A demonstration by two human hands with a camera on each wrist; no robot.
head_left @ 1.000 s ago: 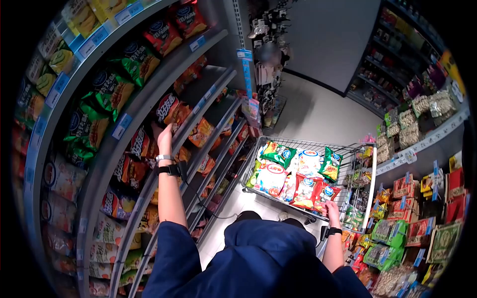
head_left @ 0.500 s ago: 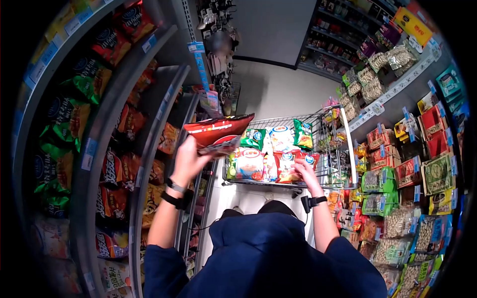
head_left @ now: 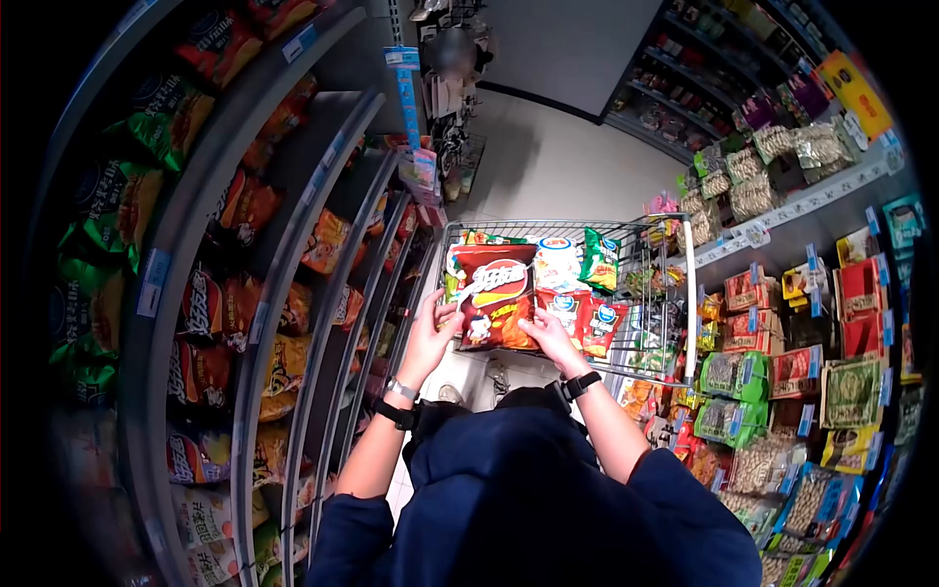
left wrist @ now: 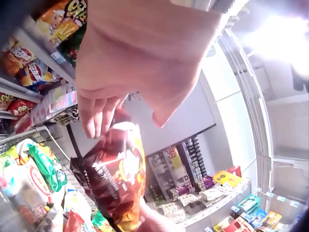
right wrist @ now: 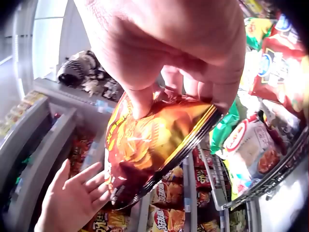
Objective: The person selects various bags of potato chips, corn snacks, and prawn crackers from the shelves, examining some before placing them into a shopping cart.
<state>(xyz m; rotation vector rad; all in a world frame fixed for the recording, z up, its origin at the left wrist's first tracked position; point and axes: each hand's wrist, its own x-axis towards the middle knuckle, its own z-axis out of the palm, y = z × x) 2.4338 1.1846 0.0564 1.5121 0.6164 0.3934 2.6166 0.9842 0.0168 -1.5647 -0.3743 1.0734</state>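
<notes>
A red-brown bag of chips (head_left: 497, 298) stands face up over the near left part of the shopping cart (head_left: 689, 303). My right hand (head_left: 556, 342) pinches its lower right corner, as the right wrist view shows, with the thumb on the front and the fingers behind. At the bag's left side is my left hand (right wrist: 72, 203), its fingers extended and their tips right at the bag's edge. In the cart, a green snack bag (head_left: 601, 259), a white bag (head_left: 558, 262) and red bags (head_left: 599, 331) lie beside and behind the held one.
Tiered shelves (head_left: 284, 293) of chip bags rise close on my left. On the right, a rack holds packets of nuts (head_left: 768, 465) and other snacks. Beyond the cart is pale floor (head_left: 548, 171), with a hanging display (head_left: 455, 108) at the aisle's end.
The left hand took the bag from the left shelf and carried it right to the cart. The right hand moved from the cart's near side to the bag and now grips it; the left hand's fingers have straightened.
</notes>
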